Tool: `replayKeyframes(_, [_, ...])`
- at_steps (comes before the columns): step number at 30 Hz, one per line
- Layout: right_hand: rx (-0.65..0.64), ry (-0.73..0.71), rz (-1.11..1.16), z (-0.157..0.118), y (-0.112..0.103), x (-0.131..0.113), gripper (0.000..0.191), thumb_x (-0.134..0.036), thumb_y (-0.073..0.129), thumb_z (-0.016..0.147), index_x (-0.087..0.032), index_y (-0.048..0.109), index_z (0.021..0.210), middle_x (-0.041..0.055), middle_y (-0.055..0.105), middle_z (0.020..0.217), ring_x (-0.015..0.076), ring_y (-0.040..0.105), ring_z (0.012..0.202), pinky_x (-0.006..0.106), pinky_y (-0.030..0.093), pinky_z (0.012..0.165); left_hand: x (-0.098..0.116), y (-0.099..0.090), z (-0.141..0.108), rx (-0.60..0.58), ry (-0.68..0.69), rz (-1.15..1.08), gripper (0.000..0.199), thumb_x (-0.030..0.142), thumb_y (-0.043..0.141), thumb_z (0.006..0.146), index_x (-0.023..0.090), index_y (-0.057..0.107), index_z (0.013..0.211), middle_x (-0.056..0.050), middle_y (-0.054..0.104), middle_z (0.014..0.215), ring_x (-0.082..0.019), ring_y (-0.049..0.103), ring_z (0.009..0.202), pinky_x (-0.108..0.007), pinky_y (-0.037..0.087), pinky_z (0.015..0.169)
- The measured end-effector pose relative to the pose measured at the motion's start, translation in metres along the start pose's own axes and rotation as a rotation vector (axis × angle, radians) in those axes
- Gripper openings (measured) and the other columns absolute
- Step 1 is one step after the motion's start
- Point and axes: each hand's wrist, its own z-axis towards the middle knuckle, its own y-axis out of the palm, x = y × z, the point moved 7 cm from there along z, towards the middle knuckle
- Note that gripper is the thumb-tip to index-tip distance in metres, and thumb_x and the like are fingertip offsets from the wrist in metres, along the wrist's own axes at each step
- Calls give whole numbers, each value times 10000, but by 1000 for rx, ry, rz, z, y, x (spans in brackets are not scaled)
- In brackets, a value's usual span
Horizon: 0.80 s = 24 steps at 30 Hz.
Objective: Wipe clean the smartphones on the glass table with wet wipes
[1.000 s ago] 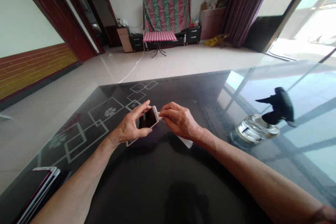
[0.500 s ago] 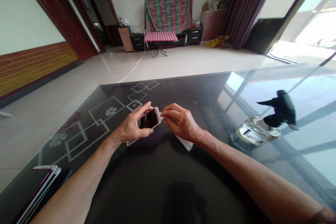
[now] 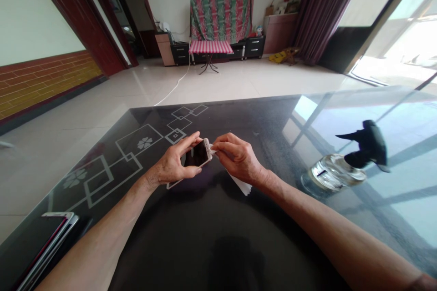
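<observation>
A smartphone (image 3: 198, 154) with a dark screen and a pale frame is gripped in my left hand (image 3: 174, 162), thumb along the near edge and fingers at the far edge. It is held tilted above the dark table. My right hand (image 3: 239, 157) pinches a white wipe (image 3: 241, 185), either cloth or paper. One bunched corner of the wipe meets the phone's right end, while the rest hangs below my palm. Part of the wipe is hidden by my fingers.
A clear spray bottle (image 3: 336, 173) with a black trigger head stands to the right on the glossy table (image 3: 205, 232). Several stacked phones (image 3: 44, 241) lie at the near left, beside my forearm. Beyond the table are a small striped table (image 3: 210, 47) and a cloth-covered object (image 3: 221, 16).
Both hands stay in nearly the same pose, with the wipe still at the phone's end. The whole view has shifted very slightly.
</observation>
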Motion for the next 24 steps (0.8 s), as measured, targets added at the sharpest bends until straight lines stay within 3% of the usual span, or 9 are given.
replayKeyframes(5, [-32, -18, 24, 0, 3, -3, 199, -100, 538, 870, -214, 686, 937, 45, 656, 939, 140, 630, 852, 266, 519, 771, -5, -5, 0, 17, -9, 15, 939, 225, 791, 633, 184, 374, 1473, -117, 501, 1417, -322, 428, 1353, -495, 293, 1176])
replayKeyframes(12, [29, 13, -47, 1, -5, 6, 185, -109, 542, 873, -209, 692, 914, 41, 653, 912, 131, 630, 817, 251, 507, 734, 9, 11, -1, -56, 19, 33, 939, 194, 782, 625, 229, 379, 1472, -93, 541, 1377, -317, 473, 1314, -483, 350, 1150])
replayKeyframes(20, [-13, -12, 14, -1, 2, -4, 197, -101, 534, 868, -213, 684, 929, 44, 658, 934, 136, 633, 846, 262, 519, 763, -3, -4, 1, 3, -9, -4, 948, 195, 793, 616, 208, 382, 1470, -99, 530, 1392, -314, 439, 1344, -489, 312, 1170])
replayKeyframes(24, [0, -14, 14, -1, 1, -2, 188, -104, 542, 867, -211, 685, 925, 45, 660, 928, 134, 636, 838, 256, 519, 756, -2, 0, 1, -3, -10, -15, 935, 210, 788, 632, 197, 378, 1472, -102, 520, 1400, -311, 431, 1351, -479, 305, 1174])
